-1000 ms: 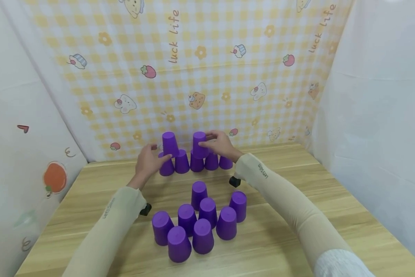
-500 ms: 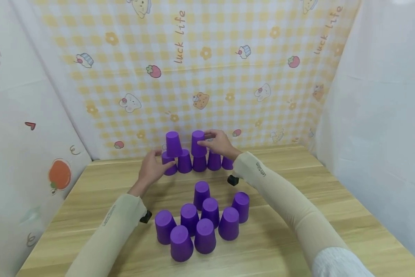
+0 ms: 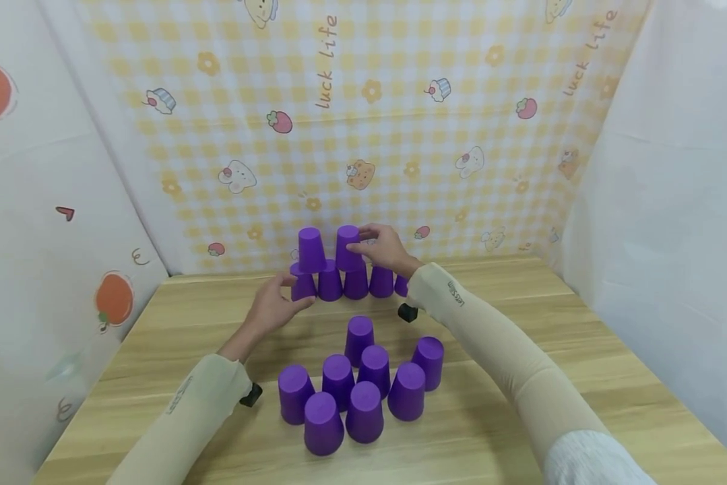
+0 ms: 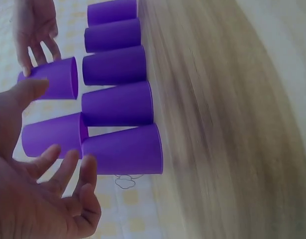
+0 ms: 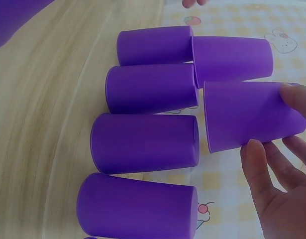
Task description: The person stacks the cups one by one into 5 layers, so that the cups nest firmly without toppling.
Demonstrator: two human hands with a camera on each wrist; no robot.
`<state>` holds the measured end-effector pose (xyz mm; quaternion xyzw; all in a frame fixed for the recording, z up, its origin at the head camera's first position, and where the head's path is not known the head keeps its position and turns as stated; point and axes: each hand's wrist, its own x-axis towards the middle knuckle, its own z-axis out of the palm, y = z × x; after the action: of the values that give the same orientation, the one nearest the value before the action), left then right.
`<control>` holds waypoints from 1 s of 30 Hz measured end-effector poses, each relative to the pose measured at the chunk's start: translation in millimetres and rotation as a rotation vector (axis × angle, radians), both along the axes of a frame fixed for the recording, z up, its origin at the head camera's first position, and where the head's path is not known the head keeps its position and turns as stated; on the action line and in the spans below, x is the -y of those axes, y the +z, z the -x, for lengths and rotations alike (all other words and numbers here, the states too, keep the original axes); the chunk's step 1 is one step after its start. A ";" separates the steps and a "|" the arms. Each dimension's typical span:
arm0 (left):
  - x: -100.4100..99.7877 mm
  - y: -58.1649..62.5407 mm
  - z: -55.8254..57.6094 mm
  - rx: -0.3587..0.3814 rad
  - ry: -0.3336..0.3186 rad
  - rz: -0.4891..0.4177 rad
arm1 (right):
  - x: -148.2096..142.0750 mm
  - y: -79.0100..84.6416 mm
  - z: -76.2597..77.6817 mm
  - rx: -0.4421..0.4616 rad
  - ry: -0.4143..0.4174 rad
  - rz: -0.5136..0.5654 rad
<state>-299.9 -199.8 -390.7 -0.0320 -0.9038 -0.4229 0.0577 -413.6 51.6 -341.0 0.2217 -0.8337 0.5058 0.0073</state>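
A row of several upside-down purple cups [image 3: 356, 281] stands along the back of the table. An upper purple cup [image 3: 311, 249] rests upside down across the two leftmost cups. My right hand [image 3: 387, 248] holds another upside-down purple cup [image 5: 252, 117] between thumb and fingers, just to the right of that upper cup. In the right wrist view a narrow gap shows between the held cup's rim and the row's tops. My left hand [image 3: 275, 304] is beside the row's left end, its fingers spread and loosely bent, holding nothing.
Nearer on the wooden table [image 3: 490, 404] stands a loose group of several upside-down purple cups [image 3: 365, 412], between the forearms. A yellow checked cloth [image 3: 393, 135] hangs right behind the row. White cloths [image 3: 660, 222] close off both sides.
My left hand has drawn away from the upper left cup, back toward me and slightly down. My right hand still holds its cup, now closer to the upper left cup. The head view has shifted slightly.
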 end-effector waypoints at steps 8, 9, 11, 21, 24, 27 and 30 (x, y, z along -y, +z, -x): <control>4.9 -3.2 -12.8 0.017 -0.198 -0.042 | 2.3 -4.0 4.5 0.030 0.011 0.032; 6.5 -3.8 -13.8 0.022 -0.236 -0.045 | 2.5 -4.3 4.8 0.039 0.011 0.040; 10.0 -4.4 -16.6 0.032 -0.313 -0.053 | 3.1 -4.9 4.8 0.053 0.006 0.040; 26.6 -8.0 -31.7 0.108 -0.694 -0.036 | 9.2 -8.9 8.4 0.060 0.005 0.035; 30.9 -9.5 -35.2 0.147 -0.753 -0.038 | 10.1 -9.7 9.8 0.070 0.009 0.042; 35.7 -10.5 -39.0 0.180 -0.803 -0.049 | 11.0 -9.5 10.3 0.073 0.005 0.043; 40.2 -11.4 -42.9 0.192 -0.861 -0.083 | 12.1 -8.9 9.8 0.080 0.005 0.045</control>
<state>-256.9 -240.1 -402.1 -0.3639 -0.7915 -0.4454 -0.2067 -423.4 39.5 -349.9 0.2034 -0.8212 0.5327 -0.0223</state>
